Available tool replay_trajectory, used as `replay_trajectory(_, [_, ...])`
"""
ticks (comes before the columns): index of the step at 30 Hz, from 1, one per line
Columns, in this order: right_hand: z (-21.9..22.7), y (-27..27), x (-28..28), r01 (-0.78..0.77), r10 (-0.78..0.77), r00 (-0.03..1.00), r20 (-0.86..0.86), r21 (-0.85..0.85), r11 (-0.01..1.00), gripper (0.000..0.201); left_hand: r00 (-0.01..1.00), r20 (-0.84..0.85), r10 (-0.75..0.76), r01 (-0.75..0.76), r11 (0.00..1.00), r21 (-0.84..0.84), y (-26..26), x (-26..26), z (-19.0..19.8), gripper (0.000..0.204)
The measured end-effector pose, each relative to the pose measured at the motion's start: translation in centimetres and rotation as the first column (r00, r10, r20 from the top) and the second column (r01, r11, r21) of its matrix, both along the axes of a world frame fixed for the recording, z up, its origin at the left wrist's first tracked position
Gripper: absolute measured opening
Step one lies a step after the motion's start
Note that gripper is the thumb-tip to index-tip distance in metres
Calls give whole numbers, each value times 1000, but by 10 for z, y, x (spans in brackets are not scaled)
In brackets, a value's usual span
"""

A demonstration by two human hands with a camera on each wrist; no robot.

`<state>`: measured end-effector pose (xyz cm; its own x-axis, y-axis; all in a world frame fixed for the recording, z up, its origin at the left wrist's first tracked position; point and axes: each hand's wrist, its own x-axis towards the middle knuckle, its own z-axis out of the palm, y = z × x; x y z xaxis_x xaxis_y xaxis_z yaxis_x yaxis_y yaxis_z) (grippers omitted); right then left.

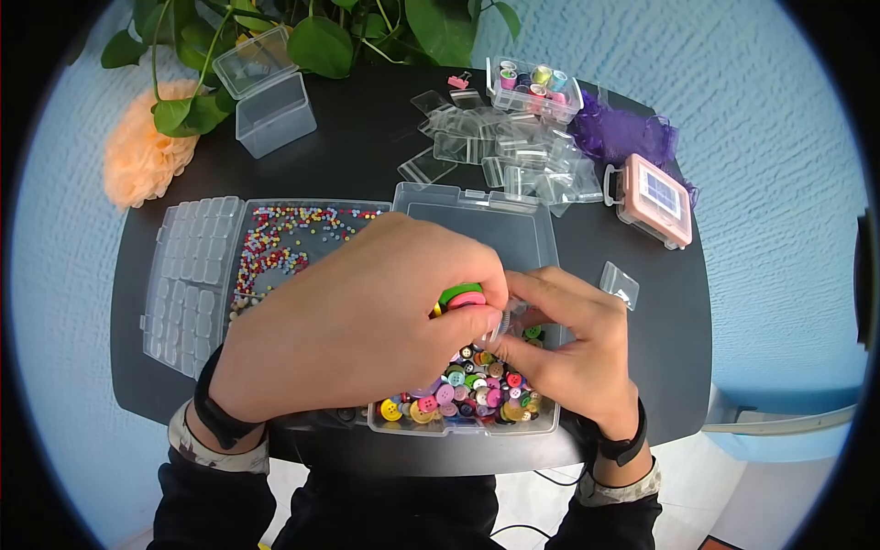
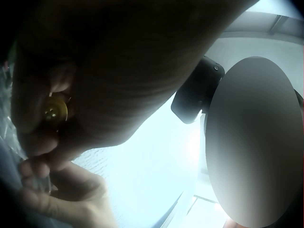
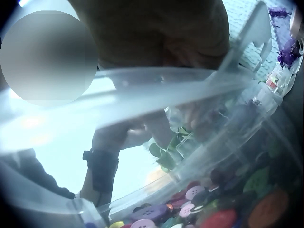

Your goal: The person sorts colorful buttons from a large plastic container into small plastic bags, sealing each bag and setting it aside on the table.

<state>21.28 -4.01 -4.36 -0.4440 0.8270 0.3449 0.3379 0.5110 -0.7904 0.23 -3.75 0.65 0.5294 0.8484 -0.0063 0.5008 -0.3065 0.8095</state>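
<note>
The fingers of the left hand are curled round a few big buttons, of which a green button, a pink button and the edge of a yellow button can be seen; the left wrist view shows this yellow one inside the curl. The tip of its thumb is at a small clear bag, but whether it presses the bag, I cannot tell. The right hand pinches the same bag between thumb and fingers, and the two hands are close together there. The bag is above the open button box, in which many loose buttons of different colours lie. To the left of this box is a bead tray with small coloured beads, and beside it a compartment lid. Behind, there lies a pile of clear bags, near a spool box, a purple mesh cloth and a pink case. One more clear packet lies behind the right hand. At the far left of the black table are an open clear box and a peach-coloured puff, under the leaves of a plant.
</note>
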Motion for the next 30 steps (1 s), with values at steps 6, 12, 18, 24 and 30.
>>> replay_trajectory(6, [-1, -1, 0, 10, -10, 1000, -3, 1, 1000, 43, 994, -1, 107, -107, 991, 76, -2, 4, 4, 19])
replay_trajectory(12, [4, -2, -3, 20, -20, 1000, 16, 2, 1000, 40, 993, -61, 98, -102, 993, -59, -1, 3, 10, 18])
replay_trajectory(18, [-2, 0, -1, 14, -14, 1000, 2, 18, 1000, 39, 985, 79, 155, -161, 984, 78, -2, 7, 4, 21])
replay_trajectory(24, [0, -2, -1, -1, 1, 1000, -10, -20, 1000, 39, 985, -85, 151, -139, 981, 137, -4, 5, 3, 24])
replay_trajectory(30, [0, -1, -1, 3, -3, 1000, 6, -20, 1000, 37, 985, -68, 158, -149, 981, 122, -2, 6, 5, 28])
